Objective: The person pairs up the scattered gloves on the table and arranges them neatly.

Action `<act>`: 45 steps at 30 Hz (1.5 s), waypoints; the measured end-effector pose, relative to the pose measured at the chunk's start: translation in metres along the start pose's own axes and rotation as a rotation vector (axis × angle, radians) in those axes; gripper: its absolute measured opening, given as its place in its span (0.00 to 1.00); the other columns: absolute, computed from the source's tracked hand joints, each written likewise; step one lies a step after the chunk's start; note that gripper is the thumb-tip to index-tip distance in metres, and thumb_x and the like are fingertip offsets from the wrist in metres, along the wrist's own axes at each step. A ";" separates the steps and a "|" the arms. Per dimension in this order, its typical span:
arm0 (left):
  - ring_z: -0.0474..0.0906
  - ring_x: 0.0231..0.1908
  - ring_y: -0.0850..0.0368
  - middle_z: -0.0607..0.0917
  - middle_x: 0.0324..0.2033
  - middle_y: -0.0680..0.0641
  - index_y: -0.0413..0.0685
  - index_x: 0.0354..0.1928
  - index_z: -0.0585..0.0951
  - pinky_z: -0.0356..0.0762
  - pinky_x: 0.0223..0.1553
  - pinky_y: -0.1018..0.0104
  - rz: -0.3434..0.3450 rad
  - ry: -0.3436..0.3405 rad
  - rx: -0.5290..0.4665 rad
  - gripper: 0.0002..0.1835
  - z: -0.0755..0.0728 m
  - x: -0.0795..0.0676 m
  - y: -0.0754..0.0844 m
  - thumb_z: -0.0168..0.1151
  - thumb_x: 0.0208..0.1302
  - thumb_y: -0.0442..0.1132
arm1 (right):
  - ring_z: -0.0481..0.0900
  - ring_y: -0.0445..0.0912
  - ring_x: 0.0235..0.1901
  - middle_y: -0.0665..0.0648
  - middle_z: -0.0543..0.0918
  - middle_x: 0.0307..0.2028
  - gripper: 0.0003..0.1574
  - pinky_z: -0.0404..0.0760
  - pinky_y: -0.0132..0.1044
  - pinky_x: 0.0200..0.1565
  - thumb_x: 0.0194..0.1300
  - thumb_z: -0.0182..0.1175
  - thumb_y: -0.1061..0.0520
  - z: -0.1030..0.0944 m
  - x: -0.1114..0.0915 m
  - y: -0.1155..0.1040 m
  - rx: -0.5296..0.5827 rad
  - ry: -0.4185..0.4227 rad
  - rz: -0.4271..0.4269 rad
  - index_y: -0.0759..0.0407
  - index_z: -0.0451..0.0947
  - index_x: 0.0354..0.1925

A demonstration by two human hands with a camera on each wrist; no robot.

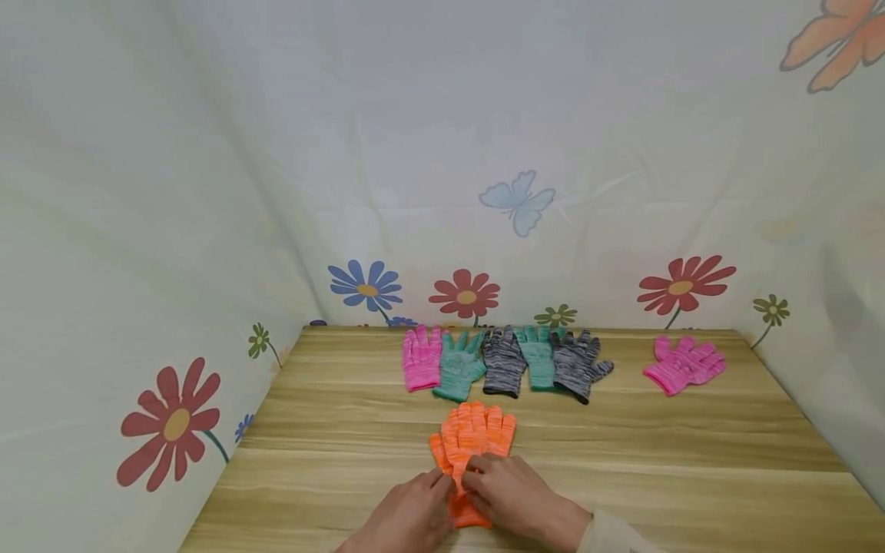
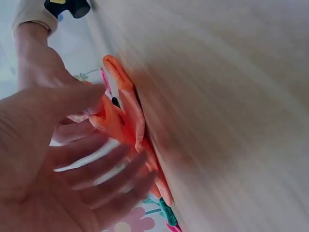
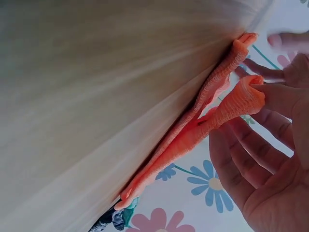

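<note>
Two orange knit gloves (image 1: 473, 430) lie one on top of the other near the table's front, fingers pointing away from me. My right hand (image 1: 515, 491) pinches the cuff of the upper glove (image 3: 241, 99) between thumb and finger; in the right wrist view this cuff is raised off the lower glove (image 3: 212, 82). My left hand (image 1: 415, 507) is beside the cuffs on the left. Its fingers (image 2: 116, 169) are spread and fairly straight in the left wrist view, and it does not grip the fabric there.
Along the table's back edge lie a pink glove (image 1: 422, 359), green gloves (image 1: 456, 369) and grey-black gloves (image 1: 503, 365), partly overlapping. Another pink glove (image 1: 686, 364) lies apart at the back right. Flower-printed cloth (image 1: 588, 253) walls in the wooden table (image 1: 332, 430).
</note>
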State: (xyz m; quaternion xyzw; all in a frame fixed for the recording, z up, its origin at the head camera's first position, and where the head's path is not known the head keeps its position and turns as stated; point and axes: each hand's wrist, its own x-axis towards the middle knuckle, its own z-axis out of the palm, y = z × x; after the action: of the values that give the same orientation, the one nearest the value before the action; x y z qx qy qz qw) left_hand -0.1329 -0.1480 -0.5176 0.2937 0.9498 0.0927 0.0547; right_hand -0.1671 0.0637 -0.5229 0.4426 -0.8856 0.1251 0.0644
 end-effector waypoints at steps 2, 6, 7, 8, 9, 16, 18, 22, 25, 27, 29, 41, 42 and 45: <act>0.76 0.39 0.64 0.79 0.43 0.58 0.55 0.48 0.77 0.79 0.37 0.66 -0.025 -0.034 0.011 0.25 0.002 0.002 0.000 0.71 0.53 0.59 | 0.77 0.35 0.33 0.42 0.82 0.37 0.02 0.73 0.26 0.27 0.66 0.62 0.51 0.000 0.000 -0.001 0.003 -0.008 -0.003 0.42 0.81 0.37; 0.77 0.42 0.62 0.80 0.46 0.57 0.55 0.53 0.76 0.80 0.40 0.64 -0.045 -0.060 0.051 0.30 0.006 0.005 -0.001 0.72 0.51 0.59 | 0.78 0.35 0.33 0.43 0.82 0.38 0.03 0.75 0.27 0.29 0.67 0.62 0.51 -0.001 0.000 -0.002 0.004 -0.018 -0.009 0.44 0.82 0.38; 0.77 0.42 0.62 0.80 0.46 0.57 0.55 0.53 0.76 0.80 0.40 0.64 -0.047 -0.057 0.059 0.29 0.007 0.006 0.000 0.72 0.52 0.58 | 0.78 0.35 0.33 0.43 0.82 0.38 0.03 0.75 0.27 0.29 0.67 0.62 0.51 0.000 0.000 -0.002 0.004 -0.016 -0.013 0.44 0.82 0.38; 0.77 0.41 0.61 0.80 0.46 0.57 0.55 0.53 0.77 0.80 0.39 0.64 -0.046 -0.049 0.071 0.28 0.007 0.006 0.000 0.72 0.53 0.57 | 0.78 0.36 0.33 0.43 0.82 0.37 0.03 0.76 0.27 0.29 0.67 0.62 0.51 0.000 0.000 -0.002 0.003 -0.015 -0.015 0.44 0.83 0.38; 0.77 0.40 0.61 0.80 0.44 0.56 0.55 0.52 0.77 0.80 0.38 0.64 -0.044 -0.038 0.080 0.27 0.008 0.007 0.001 0.71 0.53 0.57 | 0.78 0.36 0.33 0.43 0.82 0.37 0.02 0.76 0.27 0.29 0.66 0.63 0.51 0.000 0.000 -0.002 0.002 -0.013 -0.019 0.44 0.83 0.37; 0.76 0.35 0.61 0.78 0.36 0.57 0.56 0.43 0.77 0.77 0.33 0.66 -0.011 0.051 0.123 0.16 0.009 0.006 0.002 0.69 0.57 0.52 | 0.78 0.34 0.33 0.42 0.82 0.37 0.03 0.76 0.26 0.30 0.64 0.65 0.52 -0.003 0.002 -0.004 -0.004 -0.021 -0.057 0.41 0.83 0.36; 0.77 0.36 0.61 0.78 0.36 0.57 0.56 0.43 0.77 0.78 0.34 0.66 -0.007 0.058 0.121 0.16 0.009 0.006 0.002 0.70 0.56 0.51 | 0.78 0.34 0.33 0.42 0.82 0.37 0.03 0.75 0.25 0.30 0.64 0.65 0.52 -0.003 0.002 -0.005 0.004 -0.027 -0.060 0.41 0.83 0.37; 0.76 0.37 0.61 0.79 0.36 0.58 0.56 0.43 0.78 0.78 0.36 0.67 0.012 0.043 0.123 0.16 0.008 0.008 0.000 0.70 0.56 0.50 | 0.78 0.33 0.33 0.41 0.82 0.37 0.02 0.75 0.25 0.30 0.66 0.64 0.49 0.001 0.002 -0.003 -0.007 -0.038 -0.083 0.42 0.84 0.36; 0.75 0.38 0.61 0.78 0.39 0.58 0.56 0.44 0.79 0.77 0.35 0.67 0.028 0.038 0.136 0.15 0.006 0.008 -0.001 0.69 0.56 0.50 | 0.79 0.33 0.35 0.41 0.82 0.38 0.04 0.77 0.26 0.33 0.67 0.62 0.47 -0.003 0.001 0.001 0.027 -0.078 -0.070 0.42 0.83 0.38; 0.75 0.39 0.61 0.78 0.40 0.57 0.56 0.44 0.80 0.76 0.34 0.68 0.047 0.042 0.151 0.15 0.005 0.007 -0.002 0.68 0.57 0.51 | 0.79 0.33 0.37 0.41 0.83 0.40 0.05 0.79 0.28 0.35 0.67 0.62 0.48 -0.010 0.002 0.006 0.082 -0.106 -0.031 0.42 0.84 0.40; 0.75 0.42 0.60 0.78 0.43 0.56 0.56 0.46 0.80 0.77 0.36 0.67 0.081 0.060 0.159 0.16 0.003 0.007 -0.001 0.68 0.58 0.52 | 0.81 0.34 0.37 0.42 0.84 0.41 0.07 0.80 0.29 0.36 0.67 0.62 0.49 -0.020 0.004 0.013 0.131 -0.121 0.026 0.44 0.84 0.42; 0.75 0.51 0.63 0.80 0.48 0.59 0.61 0.54 0.80 0.78 0.50 0.67 0.286 -0.037 0.102 0.13 0.004 0.011 0.001 0.61 0.68 0.47 | 0.76 0.55 0.60 0.57 0.78 0.61 0.21 0.80 0.50 0.54 0.67 0.62 0.50 -0.023 0.016 0.053 0.057 -0.221 0.148 0.47 0.79 0.58; 0.75 0.50 0.63 0.80 0.48 0.59 0.61 0.53 0.80 0.78 0.50 0.68 0.291 -0.042 0.103 0.13 0.004 0.011 0.002 0.60 0.69 0.47 | 0.74 0.55 0.62 0.57 0.76 0.63 0.22 0.78 0.52 0.57 0.68 0.61 0.49 -0.021 0.016 0.055 0.049 -0.247 0.144 0.46 0.78 0.60; 0.77 0.45 0.65 0.81 0.45 0.59 0.61 0.51 0.81 0.79 0.44 0.70 0.286 -0.021 0.105 0.10 -0.004 0.014 0.005 0.60 0.69 0.45 | 0.73 0.55 0.63 0.57 0.75 0.64 0.24 0.76 0.52 0.60 0.68 0.61 0.48 -0.015 0.016 0.060 0.034 -0.283 0.129 0.45 0.77 0.61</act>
State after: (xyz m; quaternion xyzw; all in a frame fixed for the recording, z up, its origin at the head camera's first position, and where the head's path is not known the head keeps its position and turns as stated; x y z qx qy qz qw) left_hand -0.1426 -0.1362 -0.5135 0.4294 0.9012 0.0468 0.0355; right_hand -0.2244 0.0902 -0.5149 0.3992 -0.9102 0.0802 -0.0765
